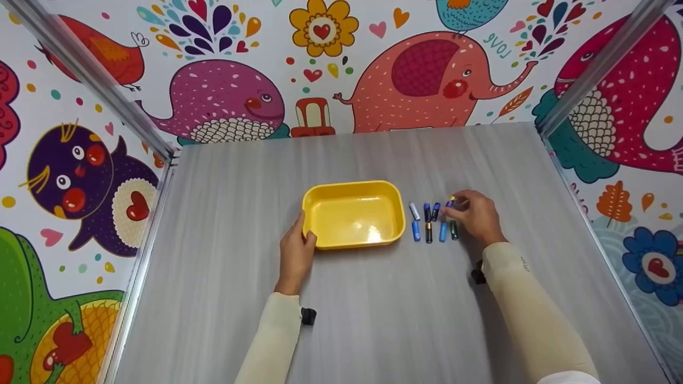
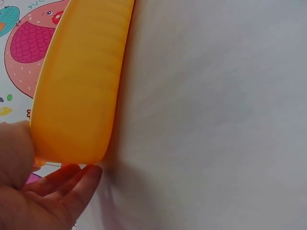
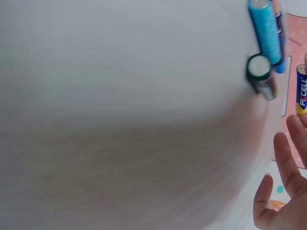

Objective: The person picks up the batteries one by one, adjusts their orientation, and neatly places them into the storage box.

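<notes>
My left hand (image 1: 296,255) grips the left end of a yellow plastic tray (image 1: 352,246), its thumb over the rim. In the left wrist view, fingers (image 2: 81,191) lie against the tray's end wall (image 2: 79,96). To the right of the tray, my right hand (image 1: 477,216) pinches a blue-and-yellow battery (image 3: 301,88) above the table, partly cut off in the right wrist view. Below and left of that hand lie a green battery (image 1: 454,230), a light blue battery (image 1: 443,232) and a dark blue battery (image 1: 436,212).
More batteries lie in two rough rows: a white one (image 1: 415,211), a blue one (image 1: 416,231), and a black one with a gold end (image 1: 428,232). Cartoon-printed walls (image 1: 320,69) with metal posts (image 1: 90,74) border the grey table (image 1: 373,309).
</notes>
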Demonstrator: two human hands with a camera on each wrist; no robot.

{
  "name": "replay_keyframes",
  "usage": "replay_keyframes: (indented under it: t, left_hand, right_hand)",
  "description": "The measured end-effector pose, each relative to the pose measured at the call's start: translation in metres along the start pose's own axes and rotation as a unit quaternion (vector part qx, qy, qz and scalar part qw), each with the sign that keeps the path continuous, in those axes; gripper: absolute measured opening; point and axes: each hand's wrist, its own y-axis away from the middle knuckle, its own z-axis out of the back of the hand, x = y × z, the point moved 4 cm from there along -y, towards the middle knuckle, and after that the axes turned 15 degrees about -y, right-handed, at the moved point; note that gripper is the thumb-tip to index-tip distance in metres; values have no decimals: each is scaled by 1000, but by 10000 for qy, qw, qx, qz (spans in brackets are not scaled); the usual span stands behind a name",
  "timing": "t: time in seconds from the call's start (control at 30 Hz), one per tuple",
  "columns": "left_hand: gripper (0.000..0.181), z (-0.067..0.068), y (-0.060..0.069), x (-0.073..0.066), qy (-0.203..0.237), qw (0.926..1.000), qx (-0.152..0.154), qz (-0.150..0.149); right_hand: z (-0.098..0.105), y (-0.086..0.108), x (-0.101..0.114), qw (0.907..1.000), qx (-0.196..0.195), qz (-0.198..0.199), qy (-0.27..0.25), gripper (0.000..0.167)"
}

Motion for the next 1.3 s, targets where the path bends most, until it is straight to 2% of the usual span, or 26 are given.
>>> replay_keyframes:
  t: [0.23, 0.5, 0.63, 0.87, 1.1, 1.3]
  left_hand:
    - [59, 0, 0, 0, -81, 10000, -45, 5]
    - [59, -2, 0, 1, -59, 9999, -97, -87]
    - [59, -1, 0, 1, -26, 9999, -118, -99]
    - [59, 0, 0, 0, -6, 9998, -140, -151]
    - [60, -1, 0, 1, 92, 10000, -10, -19]
    - [59, -1, -1, 2, -70, 9999, -78, 58]
  right_hand:
    - [-1, 1, 23, 9982, -183, 577, -28, 47]
    - [-13, 1, 43, 9994, 33, 293, -184, 51]
    - [-22, 1, 56, 9990, 91, 337, -278, 49]
    - [-41, 2, 79, 9950, 85, 927, -357, 44]
    - [-62, 1, 98, 9926, 314, 1063, -498, 46]
    - [-82, 0, 112, 9819, 521, 1645, -777, 54]
